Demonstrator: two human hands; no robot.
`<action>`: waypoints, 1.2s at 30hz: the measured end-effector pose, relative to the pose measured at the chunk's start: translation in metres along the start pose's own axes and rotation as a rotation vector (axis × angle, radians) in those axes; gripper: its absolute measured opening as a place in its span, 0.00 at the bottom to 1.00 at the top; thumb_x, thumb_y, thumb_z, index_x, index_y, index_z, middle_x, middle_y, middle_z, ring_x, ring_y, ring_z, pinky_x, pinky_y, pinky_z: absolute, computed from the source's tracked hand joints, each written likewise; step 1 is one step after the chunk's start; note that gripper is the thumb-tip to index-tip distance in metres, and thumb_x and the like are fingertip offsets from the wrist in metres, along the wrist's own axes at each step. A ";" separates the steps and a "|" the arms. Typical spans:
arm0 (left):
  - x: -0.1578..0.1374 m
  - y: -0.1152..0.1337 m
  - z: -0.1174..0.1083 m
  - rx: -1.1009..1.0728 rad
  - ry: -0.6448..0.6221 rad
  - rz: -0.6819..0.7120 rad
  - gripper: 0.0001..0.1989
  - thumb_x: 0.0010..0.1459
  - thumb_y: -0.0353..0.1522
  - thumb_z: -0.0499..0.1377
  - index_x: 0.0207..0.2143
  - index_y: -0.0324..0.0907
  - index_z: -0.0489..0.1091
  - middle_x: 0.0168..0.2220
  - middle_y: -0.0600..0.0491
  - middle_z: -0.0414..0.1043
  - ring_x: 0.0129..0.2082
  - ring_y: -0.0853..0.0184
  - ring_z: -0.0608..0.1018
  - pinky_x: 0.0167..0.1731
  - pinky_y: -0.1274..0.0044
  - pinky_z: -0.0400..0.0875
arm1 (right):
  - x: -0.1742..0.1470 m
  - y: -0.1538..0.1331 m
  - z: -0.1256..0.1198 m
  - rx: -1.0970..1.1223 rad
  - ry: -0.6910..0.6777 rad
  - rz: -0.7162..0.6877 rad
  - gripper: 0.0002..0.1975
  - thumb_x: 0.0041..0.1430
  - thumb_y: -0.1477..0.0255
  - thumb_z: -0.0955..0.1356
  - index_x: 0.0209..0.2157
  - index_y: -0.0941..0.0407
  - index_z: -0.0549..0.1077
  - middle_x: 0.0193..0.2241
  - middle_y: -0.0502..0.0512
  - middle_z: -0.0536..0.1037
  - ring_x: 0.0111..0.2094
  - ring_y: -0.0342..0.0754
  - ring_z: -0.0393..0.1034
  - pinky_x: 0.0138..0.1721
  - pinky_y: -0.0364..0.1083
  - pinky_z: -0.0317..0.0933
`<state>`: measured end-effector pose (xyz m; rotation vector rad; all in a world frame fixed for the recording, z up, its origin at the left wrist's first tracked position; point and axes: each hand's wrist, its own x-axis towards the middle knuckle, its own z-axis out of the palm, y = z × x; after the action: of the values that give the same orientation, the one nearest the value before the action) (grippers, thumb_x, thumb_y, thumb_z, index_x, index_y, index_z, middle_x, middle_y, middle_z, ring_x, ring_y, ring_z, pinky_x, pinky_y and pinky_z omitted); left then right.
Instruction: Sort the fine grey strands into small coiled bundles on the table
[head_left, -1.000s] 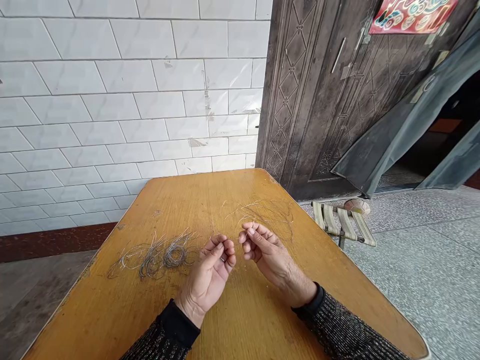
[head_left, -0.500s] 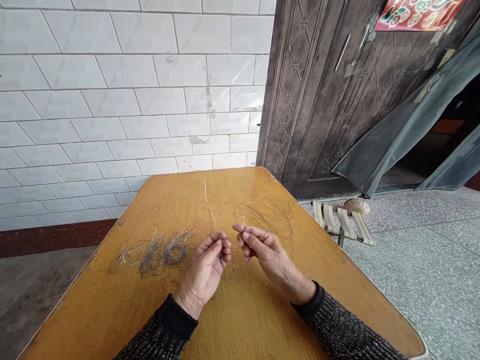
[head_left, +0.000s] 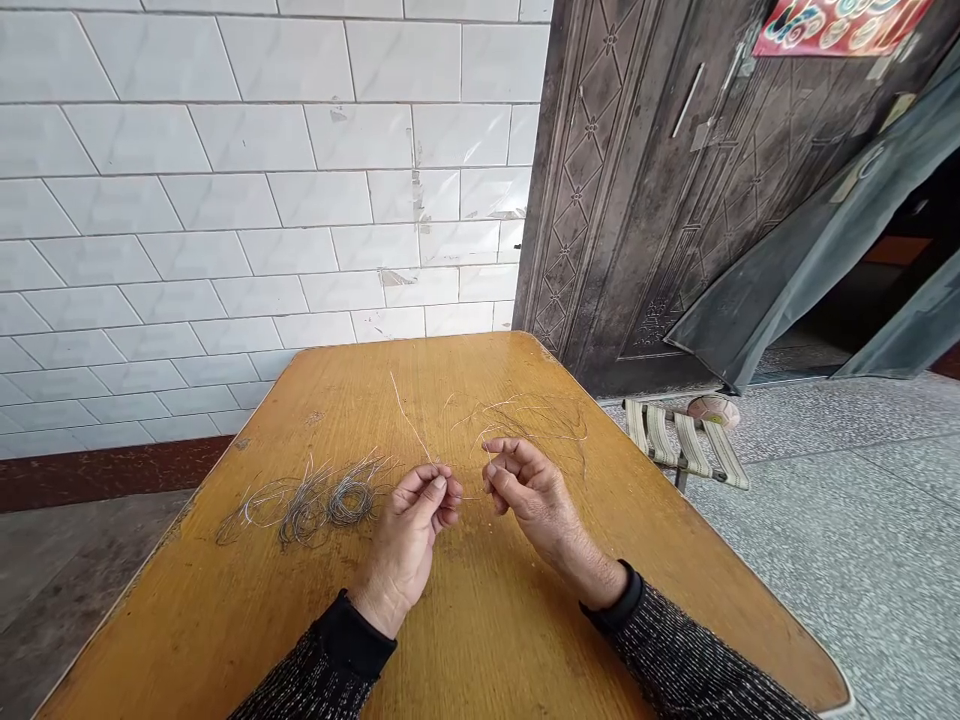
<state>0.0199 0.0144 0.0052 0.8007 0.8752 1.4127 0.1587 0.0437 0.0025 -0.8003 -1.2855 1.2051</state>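
Above the middle of the wooden table (head_left: 517, 640), my left hand (head_left: 409, 535) pinches a thin wire (head_left: 405, 415) between thumb and fingers. One end of it slants up and away to the left. A short stretch of wire also shows in the gap between the hands. My right hand (head_left: 536, 505) is closed, thumb against curled fingers, with a bit of wire at its fingertips and the index finger raised. Left of my hands lie grey wire coils (head_left: 351, 500) and a looser wire bundle (head_left: 300, 515). Beyond my right hand, loose thin wires (head_left: 536, 415) are spread out.
White wall tiles (head_left: 225, 240) rise behind the table. To the right stand a dark carved door (head_left: 637, 200) and a grey curtain (head_left: 810, 260). A strap-seated folding stool (head_left: 679, 440) is beside the table's right edge, with a round pinkish object (head_left: 714, 410) behind it.
My hands have drawn slightly apart, the right one moving right. The wire's free end has swung left and lower. My right index finger has lifted and bent.
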 end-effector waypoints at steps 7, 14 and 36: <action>-0.002 0.002 0.000 0.336 0.006 0.171 0.07 0.51 0.34 0.58 0.30 0.39 0.70 0.25 0.53 0.70 0.26 0.69 0.73 0.24 0.80 0.66 | -0.004 0.007 -0.003 -0.285 -0.022 -0.130 0.09 0.49 0.73 0.63 0.35 0.55 0.70 0.18 0.44 0.60 0.18 0.38 0.53 0.20 0.40 0.50; 0.001 0.002 -0.004 0.464 -0.023 0.285 0.09 0.52 0.32 0.58 0.36 0.40 0.73 0.26 0.52 0.72 0.23 0.69 0.73 0.22 0.79 0.66 | -0.006 0.001 -0.007 -0.671 -0.002 -0.355 0.12 0.48 0.77 0.61 0.32 0.54 0.74 0.15 0.45 0.63 0.15 0.38 0.54 0.19 0.40 0.50; 0.003 0.003 -0.007 0.912 -0.166 0.486 0.15 0.53 0.24 0.49 0.39 0.39 0.73 0.22 0.55 0.68 0.20 0.72 0.69 0.23 0.80 0.65 | -0.010 0.000 -0.011 -1.254 -0.033 -0.623 0.15 0.52 0.79 0.60 0.34 0.53 0.76 0.21 0.49 0.73 0.19 0.39 0.63 0.21 0.40 0.43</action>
<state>0.0126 0.0172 0.0041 1.8922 1.2598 1.2908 0.1704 0.0356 -0.0023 -1.0827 -2.0993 -0.2066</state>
